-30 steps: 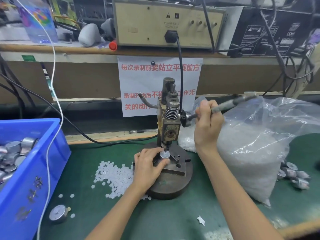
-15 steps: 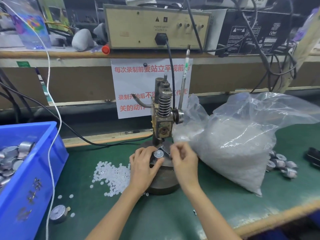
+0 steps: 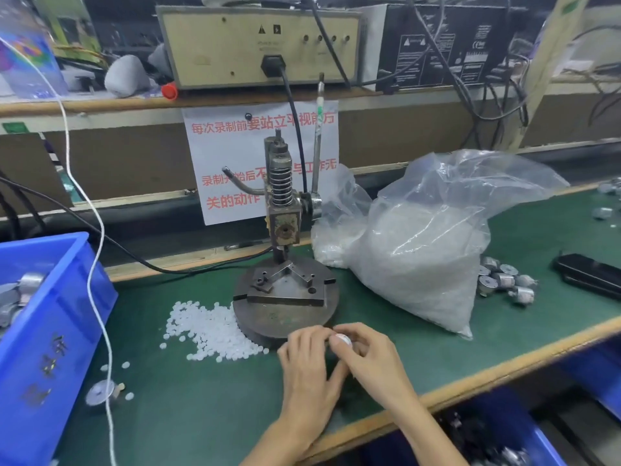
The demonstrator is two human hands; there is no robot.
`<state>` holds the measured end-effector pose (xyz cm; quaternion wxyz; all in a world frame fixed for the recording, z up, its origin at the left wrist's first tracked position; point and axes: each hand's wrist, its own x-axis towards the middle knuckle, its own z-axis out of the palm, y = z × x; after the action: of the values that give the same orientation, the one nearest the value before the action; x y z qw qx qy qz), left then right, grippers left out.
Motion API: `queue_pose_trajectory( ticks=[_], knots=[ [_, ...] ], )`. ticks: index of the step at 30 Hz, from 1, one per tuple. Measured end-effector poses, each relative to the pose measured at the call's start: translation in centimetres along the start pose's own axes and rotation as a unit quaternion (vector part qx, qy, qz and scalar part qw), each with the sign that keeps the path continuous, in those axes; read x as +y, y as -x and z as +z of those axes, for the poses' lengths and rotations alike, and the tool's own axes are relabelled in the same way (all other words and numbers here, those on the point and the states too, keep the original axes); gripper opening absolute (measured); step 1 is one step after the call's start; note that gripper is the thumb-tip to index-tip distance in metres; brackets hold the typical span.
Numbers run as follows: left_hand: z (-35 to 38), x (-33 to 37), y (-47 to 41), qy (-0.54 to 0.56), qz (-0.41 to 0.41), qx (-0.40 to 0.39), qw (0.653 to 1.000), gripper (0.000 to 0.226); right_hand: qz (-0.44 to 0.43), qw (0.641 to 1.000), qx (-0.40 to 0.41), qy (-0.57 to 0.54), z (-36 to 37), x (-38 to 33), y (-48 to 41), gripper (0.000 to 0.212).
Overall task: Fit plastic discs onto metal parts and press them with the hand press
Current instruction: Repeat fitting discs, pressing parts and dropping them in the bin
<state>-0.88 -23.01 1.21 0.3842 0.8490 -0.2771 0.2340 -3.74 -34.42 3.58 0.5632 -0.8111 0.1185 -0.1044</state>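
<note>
At the green bench, my left hand and right hand meet just in front of the round base of the hand press. The fingers of both curl in around a small white-topped part pinched between them, most of it hidden. Loose plastic discs lie heaped against the base's left side, the bag of discs sits to its right, and the press lever stands upright.

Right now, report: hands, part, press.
Left hand and right hand both gripping the metal part in front of the press, part mostly hidden. No part in the fixture, lever upright. Loose discs left of base, nothing in the way.
</note>
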Motion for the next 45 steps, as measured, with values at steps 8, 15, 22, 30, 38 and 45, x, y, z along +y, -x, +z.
queue_pose_trajectory(
  ticks=[8, 15, 22, 30, 38, 45],
  knots=[
    [2.7, 6.6, 2.7, 0.001, 0.177, -0.181, 0.968, 0.03, 0.072, 0.997, 0.023, -0.017, -8.1, 5.8, 6.8, 0.012],
    [7.5, 10.9, 6.1, -0.187, 0.234, -0.4, 0.866, 0.048, 0.222, 0.96, 0.03, 0.17, -11.7, 13.3, 10.0, 0.012],
    [8.8, 9.7, 7.6, -0.169, 0.254, -0.491, 0.816, 0.037, 0.302, 0.905, 0.1, 0.281, -11.2, 22.5, 11.6, 0.023],
    [6.8, 7.8, 6.8, -0.087, 0.2, -0.433, 0.875, 0.038, 0.263, 0.919, 0.16, 0.247, -10.1, 21.7, 11.2, 0.015],
    [3.9, 7.3, 5.8, 0.008, 0.184, -0.39, 0.902, 0.036, 0.039, 0.924, 0.338, 0.176, -9.7, 11.0, 7.6, 0.022],
    [-1.6, 4.7, 2.2, 0.006, 0.175, -0.296, 0.939, 0.027, -0.12, 0.926, 0.329, 0.142, -6.1, 3.3, 3.0, 0.029]
  ],
)
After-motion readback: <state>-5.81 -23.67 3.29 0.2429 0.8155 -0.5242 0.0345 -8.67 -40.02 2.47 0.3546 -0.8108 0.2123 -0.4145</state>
